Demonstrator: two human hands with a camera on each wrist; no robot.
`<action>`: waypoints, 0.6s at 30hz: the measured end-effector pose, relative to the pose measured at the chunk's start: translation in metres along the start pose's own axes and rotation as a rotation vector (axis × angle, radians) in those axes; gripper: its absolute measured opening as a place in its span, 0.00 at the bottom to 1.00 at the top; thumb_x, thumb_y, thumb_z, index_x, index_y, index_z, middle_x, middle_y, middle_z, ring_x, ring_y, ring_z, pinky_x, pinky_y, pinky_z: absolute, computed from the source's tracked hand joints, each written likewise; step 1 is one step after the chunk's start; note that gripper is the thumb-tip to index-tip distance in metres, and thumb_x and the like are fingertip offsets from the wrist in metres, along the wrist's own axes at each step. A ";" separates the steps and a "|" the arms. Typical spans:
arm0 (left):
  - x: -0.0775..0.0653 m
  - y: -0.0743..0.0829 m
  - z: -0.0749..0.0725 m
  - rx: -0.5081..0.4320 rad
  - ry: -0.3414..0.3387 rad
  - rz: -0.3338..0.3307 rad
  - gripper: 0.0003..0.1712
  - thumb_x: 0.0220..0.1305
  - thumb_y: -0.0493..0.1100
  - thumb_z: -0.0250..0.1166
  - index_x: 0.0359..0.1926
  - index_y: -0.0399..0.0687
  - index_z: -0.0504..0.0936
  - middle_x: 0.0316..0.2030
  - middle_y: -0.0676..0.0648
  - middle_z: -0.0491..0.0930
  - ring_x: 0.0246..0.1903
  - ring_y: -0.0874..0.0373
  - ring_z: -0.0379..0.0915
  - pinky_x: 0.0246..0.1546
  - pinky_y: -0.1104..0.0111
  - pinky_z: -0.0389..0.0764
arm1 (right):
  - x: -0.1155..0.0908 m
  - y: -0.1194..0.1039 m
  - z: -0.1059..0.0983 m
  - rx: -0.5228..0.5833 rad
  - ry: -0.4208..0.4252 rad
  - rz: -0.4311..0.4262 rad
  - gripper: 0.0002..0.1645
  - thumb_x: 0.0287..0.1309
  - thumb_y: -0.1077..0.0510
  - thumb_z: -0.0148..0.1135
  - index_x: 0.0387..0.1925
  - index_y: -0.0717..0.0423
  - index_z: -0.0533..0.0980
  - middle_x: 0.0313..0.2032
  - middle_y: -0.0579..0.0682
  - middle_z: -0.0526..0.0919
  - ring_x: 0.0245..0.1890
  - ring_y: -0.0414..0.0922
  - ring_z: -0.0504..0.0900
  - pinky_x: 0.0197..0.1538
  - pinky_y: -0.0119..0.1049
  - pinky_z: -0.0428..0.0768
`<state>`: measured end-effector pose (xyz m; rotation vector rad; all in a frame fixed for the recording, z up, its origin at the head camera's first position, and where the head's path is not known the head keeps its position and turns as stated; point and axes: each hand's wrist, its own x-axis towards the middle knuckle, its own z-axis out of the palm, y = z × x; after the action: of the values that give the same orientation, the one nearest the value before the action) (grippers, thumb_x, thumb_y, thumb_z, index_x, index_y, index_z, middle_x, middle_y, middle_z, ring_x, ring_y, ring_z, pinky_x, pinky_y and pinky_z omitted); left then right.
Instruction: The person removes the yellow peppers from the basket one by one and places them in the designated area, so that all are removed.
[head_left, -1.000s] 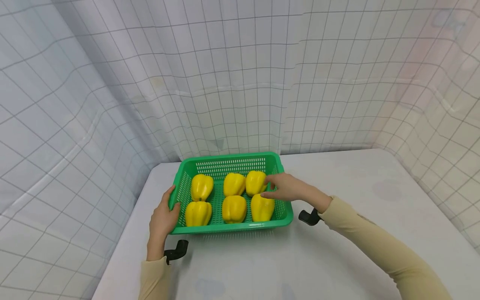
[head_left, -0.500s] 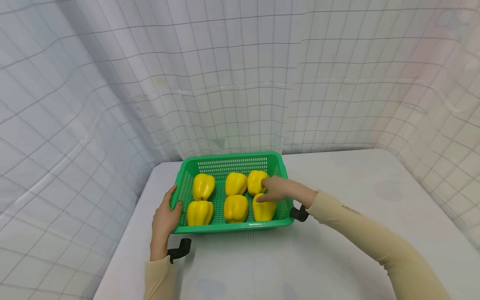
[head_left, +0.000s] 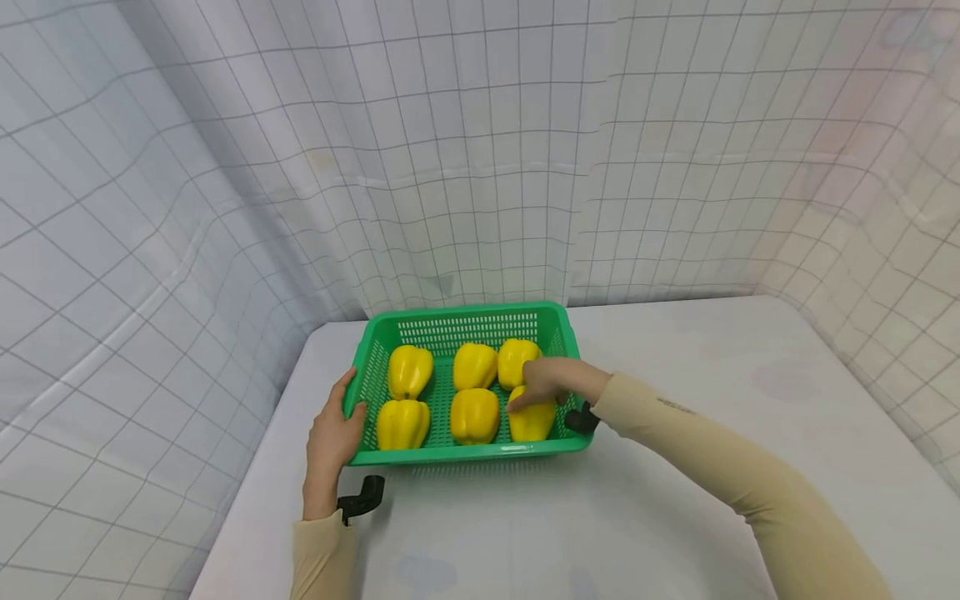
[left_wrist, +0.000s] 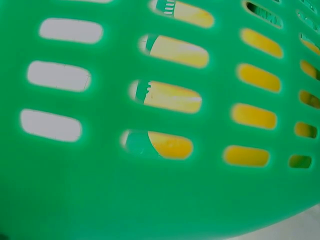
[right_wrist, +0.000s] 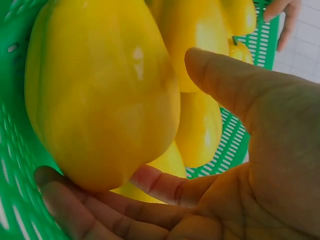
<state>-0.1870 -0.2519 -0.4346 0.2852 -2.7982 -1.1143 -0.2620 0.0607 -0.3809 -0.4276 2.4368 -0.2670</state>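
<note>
A green plastic basket (head_left: 468, 455) holds several yellow bell peppers in two rows. My left hand (head_left: 332, 435) grips its left side, thumb over the rim and fingers along the outside. In the left wrist view the slotted basket wall (left_wrist: 125, 195) fills the picture, with yellow showing through. My right hand (head_left: 553, 380) reaches into the right end, over the front right bell pepper (head_left: 531, 423). Seen from the right wrist, the fingers (right_wrist: 120, 210) lie around one end of that pepper, and the thumb (right_wrist: 220, 75) extends along its other side, spread away from the fingers.
The basket stands on a white table (head_left: 675, 333) near its back edge. Right behind the back right pepper (head_left: 517, 360) rises the basket's far wall. White gridded curtains (head_left: 480, 167) enclose the back and sides. A black wrist mount (head_left: 362, 497) sits by the left wrist.
My right hand has moved left and down, from the basket's right side to over the front right bell pepper. The left hand keeps its hold on the basket; the peppers stay in place.
</note>
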 end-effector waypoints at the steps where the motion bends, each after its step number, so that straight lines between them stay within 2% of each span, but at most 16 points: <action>1: 0.000 0.000 0.000 0.000 0.000 0.000 0.33 0.71 0.43 0.50 0.74 0.54 0.53 0.58 0.29 0.68 0.25 0.47 0.69 0.21 0.63 0.65 | 0.002 0.000 0.000 0.000 -0.001 0.010 0.32 0.57 0.37 0.62 0.43 0.63 0.71 0.31 0.53 0.73 0.32 0.50 0.79 0.34 0.40 0.80; 8: 0.000 0.001 0.000 0.009 0.003 0.006 0.33 0.71 0.43 0.50 0.74 0.54 0.53 0.59 0.29 0.68 0.27 0.46 0.70 0.22 0.63 0.65 | 0.011 -0.002 0.003 -0.001 -0.019 0.051 0.39 0.54 0.37 0.64 0.50 0.66 0.69 0.36 0.54 0.74 0.32 0.50 0.79 0.33 0.42 0.81; 18: 0.000 0.001 0.001 0.010 0.002 0.002 0.33 0.71 0.43 0.50 0.74 0.54 0.53 0.58 0.29 0.69 0.26 0.46 0.70 0.22 0.63 0.65 | 0.016 0.002 0.004 0.041 -0.032 0.025 0.42 0.50 0.38 0.68 0.55 0.64 0.67 0.39 0.53 0.73 0.36 0.49 0.77 0.36 0.42 0.80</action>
<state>-0.1874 -0.2512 -0.4347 0.2839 -2.8023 -1.0999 -0.2711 0.0562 -0.3935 -0.3800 2.3999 -0.2962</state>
